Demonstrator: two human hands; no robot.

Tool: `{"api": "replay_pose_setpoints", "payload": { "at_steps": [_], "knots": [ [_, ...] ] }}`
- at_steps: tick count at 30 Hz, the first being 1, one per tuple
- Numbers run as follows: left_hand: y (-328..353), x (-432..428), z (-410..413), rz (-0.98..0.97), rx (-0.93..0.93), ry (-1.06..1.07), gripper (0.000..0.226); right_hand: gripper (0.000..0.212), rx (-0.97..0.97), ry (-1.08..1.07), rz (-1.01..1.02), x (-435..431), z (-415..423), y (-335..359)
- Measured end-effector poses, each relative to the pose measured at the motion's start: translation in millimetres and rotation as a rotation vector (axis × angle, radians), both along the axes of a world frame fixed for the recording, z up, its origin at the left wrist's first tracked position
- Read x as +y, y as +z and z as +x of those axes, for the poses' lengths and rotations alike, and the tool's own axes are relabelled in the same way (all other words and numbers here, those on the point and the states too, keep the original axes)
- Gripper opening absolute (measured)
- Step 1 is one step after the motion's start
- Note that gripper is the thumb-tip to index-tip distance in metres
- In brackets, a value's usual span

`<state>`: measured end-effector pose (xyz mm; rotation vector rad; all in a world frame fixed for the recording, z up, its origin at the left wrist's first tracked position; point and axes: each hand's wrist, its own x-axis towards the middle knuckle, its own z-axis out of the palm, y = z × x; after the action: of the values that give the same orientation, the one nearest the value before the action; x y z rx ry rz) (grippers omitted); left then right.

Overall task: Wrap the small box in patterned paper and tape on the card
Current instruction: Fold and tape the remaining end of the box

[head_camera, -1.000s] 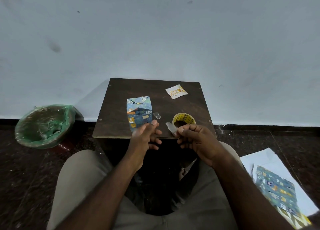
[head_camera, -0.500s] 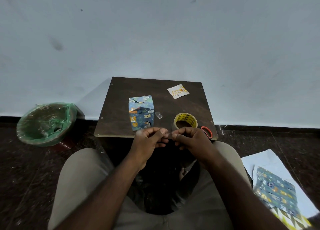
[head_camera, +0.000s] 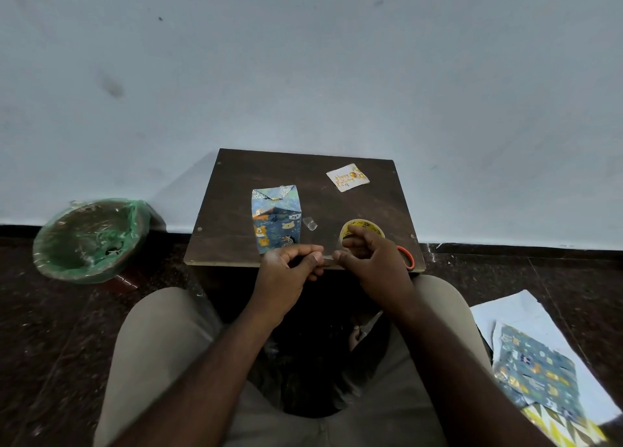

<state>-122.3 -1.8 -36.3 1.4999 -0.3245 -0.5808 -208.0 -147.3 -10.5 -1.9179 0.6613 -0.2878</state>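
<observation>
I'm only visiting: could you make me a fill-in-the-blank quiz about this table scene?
The left hand and right hand pinch a clear strip of ____ between them.
The wrapped box stands to the ____ of the yellow roll.
The card reads Happy ____.
The floor bin has a ____ liner.
Missing: tape, left, Birthday, green.

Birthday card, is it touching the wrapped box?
Apart. The head view shows a strip of bare dark table between the card and the wrapped box.
</observation>
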Motion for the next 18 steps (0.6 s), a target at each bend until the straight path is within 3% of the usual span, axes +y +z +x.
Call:
{"api": "replay_pose_setpoints", "payload": {
  "at_steps": [3, 7, 12, 18],
  "knots": [
    [-1.6, 0.0, -0.3, 0.028, -0.047, -0.085, 0.016, 0.042, 0.051, 0.120, -0.128, -3.1, -1.3, 7.8],
    [-4.2, -1.0, -3.7, 0.042, -0.062, -0.144, 0.014, 0.020, 0.081, 0.174, -0.114, -5.8, -1.8, 11.3],
    [-6.4, -0.7, -1.8, 0.050, -0.012, -0.182, 0.021, 0.016, 0.075, 0.185, -0.112, -8.1, -1.0, 10.1],
    [-4.7, -0.4, -1.9, 0.062, -0.011, -0.222, 0.052, 0.014, 0.025, 0.138, -0.045, -11.0, -2.9, 7.5]
  ]
}}
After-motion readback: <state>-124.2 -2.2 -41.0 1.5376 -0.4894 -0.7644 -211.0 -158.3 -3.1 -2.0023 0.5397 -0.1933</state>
